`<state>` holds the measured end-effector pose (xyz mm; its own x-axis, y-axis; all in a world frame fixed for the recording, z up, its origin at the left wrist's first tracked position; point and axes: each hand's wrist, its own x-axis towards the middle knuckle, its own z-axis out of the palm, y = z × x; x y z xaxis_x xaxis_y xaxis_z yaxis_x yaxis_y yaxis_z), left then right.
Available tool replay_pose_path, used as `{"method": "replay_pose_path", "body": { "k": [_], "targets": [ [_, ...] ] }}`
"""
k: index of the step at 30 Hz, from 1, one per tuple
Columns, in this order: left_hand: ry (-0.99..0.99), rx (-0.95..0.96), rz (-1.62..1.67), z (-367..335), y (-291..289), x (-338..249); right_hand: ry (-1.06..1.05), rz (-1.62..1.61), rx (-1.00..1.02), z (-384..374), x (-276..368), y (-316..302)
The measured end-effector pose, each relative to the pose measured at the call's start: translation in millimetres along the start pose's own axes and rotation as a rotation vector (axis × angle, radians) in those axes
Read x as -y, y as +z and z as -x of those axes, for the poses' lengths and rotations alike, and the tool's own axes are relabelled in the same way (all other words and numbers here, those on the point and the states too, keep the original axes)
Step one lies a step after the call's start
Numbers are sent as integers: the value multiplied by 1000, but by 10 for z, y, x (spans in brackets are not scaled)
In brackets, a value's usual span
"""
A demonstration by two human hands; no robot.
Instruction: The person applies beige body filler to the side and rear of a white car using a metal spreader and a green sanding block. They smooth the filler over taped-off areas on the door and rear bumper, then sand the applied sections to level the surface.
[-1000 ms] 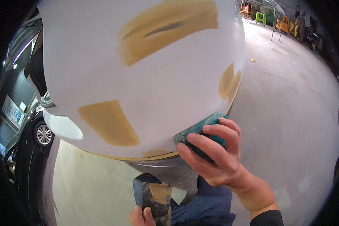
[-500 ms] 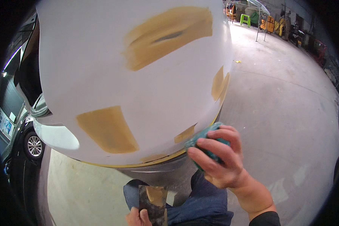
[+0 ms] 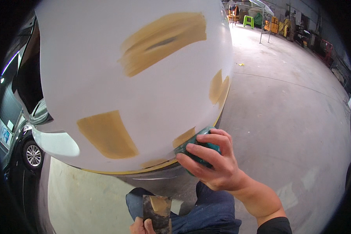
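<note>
A large white curved car-body panel (image 3: 152,89) fills the upper middle, with several tan filler patches (image 3: 107,134) on it. My right hand (image 3: 218,158) is closed round a teal sanding block (image 3: 204,134), though its exact kind is partly hidden by the fingers. The block lies against the panel's lower right edge, beside a small tan patch (image 3: 184,136). Low in the view, my left hand (image 3: 141,226) grips a dark rectangular plate (image 3: 156,220) with a tan smear on it, held over my knee.
Yellow tape (image 3: 117,171) runs along the panel's lower edge. A dark car with a silver wheel (image 3: 33,155) stands at the left. Far off on the concrete floor (image 3: 277,117) are a green stool (image 3: 248,22), a metal stand (image 3: 265,31) and assorted gear.
My right hand has moved a little left with the block along the panel's edge. The panel also sits slightly further left in view. The left hand still holds the plate.
</note>
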<state>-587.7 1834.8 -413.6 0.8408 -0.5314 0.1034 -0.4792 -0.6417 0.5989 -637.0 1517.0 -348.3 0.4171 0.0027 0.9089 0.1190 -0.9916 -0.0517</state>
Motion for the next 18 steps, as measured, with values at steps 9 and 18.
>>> {"method": "replay_pose_path", "body": {
  "k": [9,18],
  "targets": [
    [-8,53,-44,36,52,65,-60,31,-34,-222,-128,-71],
    [28,50,-43,93,124,176,-46,24,-17,58,-112,-3]
  ]
}}
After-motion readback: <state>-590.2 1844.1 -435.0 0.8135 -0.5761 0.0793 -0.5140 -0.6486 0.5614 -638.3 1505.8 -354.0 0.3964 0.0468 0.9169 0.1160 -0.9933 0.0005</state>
